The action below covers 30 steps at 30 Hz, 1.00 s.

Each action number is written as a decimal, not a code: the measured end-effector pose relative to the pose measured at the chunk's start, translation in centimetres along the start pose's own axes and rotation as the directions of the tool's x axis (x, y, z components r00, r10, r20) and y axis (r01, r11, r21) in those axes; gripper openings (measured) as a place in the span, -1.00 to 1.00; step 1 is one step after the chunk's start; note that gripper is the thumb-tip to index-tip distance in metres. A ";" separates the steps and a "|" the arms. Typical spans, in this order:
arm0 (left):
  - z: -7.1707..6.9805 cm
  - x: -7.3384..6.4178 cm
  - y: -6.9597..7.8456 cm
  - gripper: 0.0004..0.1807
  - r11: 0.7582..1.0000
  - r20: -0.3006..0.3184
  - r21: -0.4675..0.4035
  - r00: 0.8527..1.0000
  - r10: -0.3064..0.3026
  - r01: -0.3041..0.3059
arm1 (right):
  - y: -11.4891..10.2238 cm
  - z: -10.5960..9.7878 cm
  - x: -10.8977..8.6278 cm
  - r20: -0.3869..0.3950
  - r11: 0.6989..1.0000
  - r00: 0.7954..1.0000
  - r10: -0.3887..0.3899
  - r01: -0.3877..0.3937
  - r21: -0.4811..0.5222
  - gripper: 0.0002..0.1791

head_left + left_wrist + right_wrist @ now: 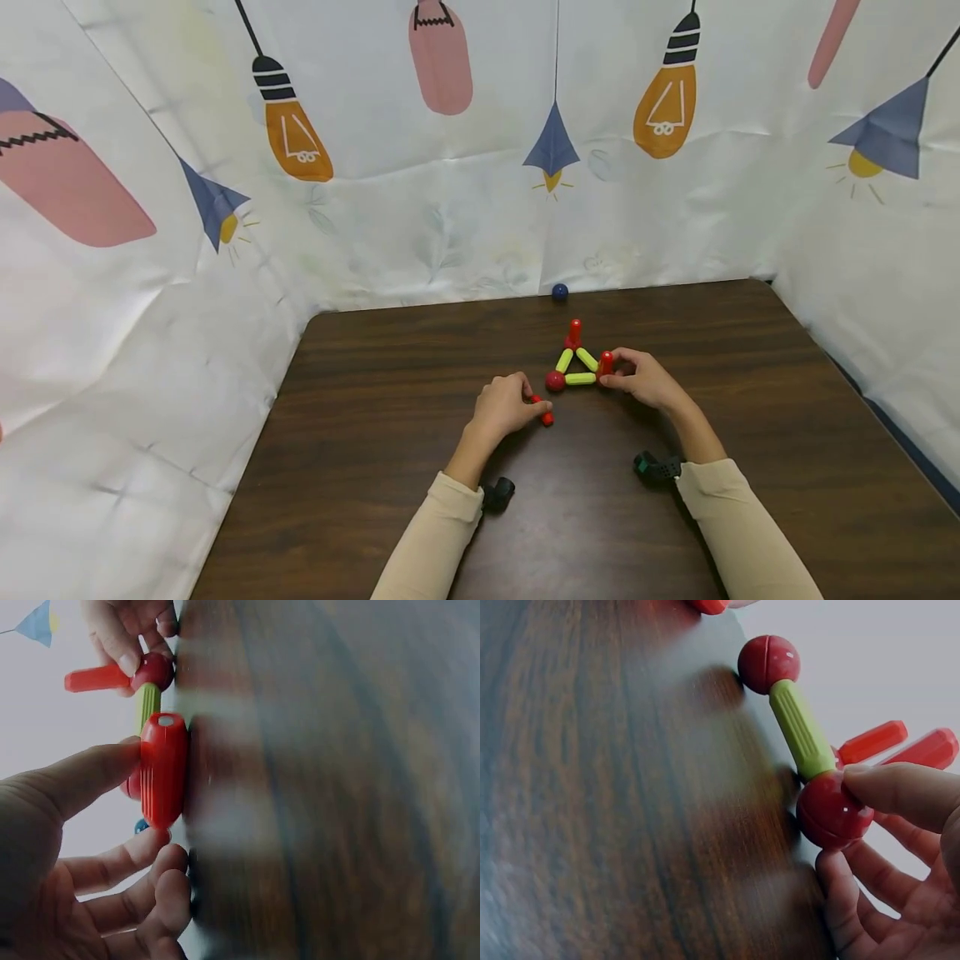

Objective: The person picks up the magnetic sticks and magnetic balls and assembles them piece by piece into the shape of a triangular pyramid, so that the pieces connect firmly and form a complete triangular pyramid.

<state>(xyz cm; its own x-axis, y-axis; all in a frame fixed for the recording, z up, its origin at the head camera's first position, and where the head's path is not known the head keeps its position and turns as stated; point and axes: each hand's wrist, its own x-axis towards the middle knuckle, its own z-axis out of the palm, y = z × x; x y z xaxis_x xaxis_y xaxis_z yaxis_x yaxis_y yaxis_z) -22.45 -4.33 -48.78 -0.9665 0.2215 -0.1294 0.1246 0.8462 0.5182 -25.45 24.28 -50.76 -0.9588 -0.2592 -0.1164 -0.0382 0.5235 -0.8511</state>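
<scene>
A triangle of yellow-green rods (pixel 580 379) lies on the table with a red ball at each corner. Upright red rods stand on the far ball (pixel 572 342) and on the right ball (pixel 832 814); the left ball (pixel 555 381) has none on top. My right hand (pixel 647 379) pinches the right ball between thumb and fingers, beside its upright rod (pixel 606 362). Just in front of the triangle, my left hand (pixel 504 406) holds a loose red rod (pixel 163 772) between thumb and index finger, low over the tabletop.
A dark blue ball (pixel 559 292) sits at the table's back edge, behind the triangle. Hanging white cloth (pixel 480 225) printed with lamps borders the brown wooden table (pixel 390 467) at the back and sides. Each wrist wears a small black camera.
</scene>
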 end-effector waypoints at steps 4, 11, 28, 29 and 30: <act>-0.2 0.0 -0.2 -0.56 1.000 0.027 -0.007 1.000 -0.002 0.002 | -0.2 0.0 0.0 -0.004 1.000 1.000 0.007 -0.007 -0.008 -0.61; -1.5 0.1 -1.3 -0.64 0.998 0.053 -0.046 0.998 -0.036 0.038 | -0.4 0.1 0.0 -0.013 1.000 1.000 -0.001 0.001 -0.027 -0.60; -4.3 -0.1 -4.1 -0.89 0.998 0.059 -0.013 0.997 -0.055 0.056 | -2.4 2.7 1.8 0.020 0.999 0.999 -0.040 0.041 -0.012 -0.68; -4.5 -0.1 -4.3 -0.90 0.998 0.051 -0.034 0.998 -0.047 0.049 | -2.5 2.9 1.9 0.021 0.999 0.999 -0.039 0.039 -0.009 -0.68; -4.7 -0.1 -4.5 -0.91 0.997 0.038 -0.064 0.998 -0.040 0.043 | -2.7 3.2 2.1 0.023 0.999 0.999 -0.039 0.039 -0.005 -0.68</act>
<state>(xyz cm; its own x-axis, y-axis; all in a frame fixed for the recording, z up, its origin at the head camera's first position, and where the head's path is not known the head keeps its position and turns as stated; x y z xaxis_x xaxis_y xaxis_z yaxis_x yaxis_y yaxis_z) -23.93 -10.42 -47.11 -0.9616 0.2054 -0.1820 0.0688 0.8223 0.5650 -26.48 19.75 -50.32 -0.9497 -0.2983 -0.0952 -0.0770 0.5171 -0.8525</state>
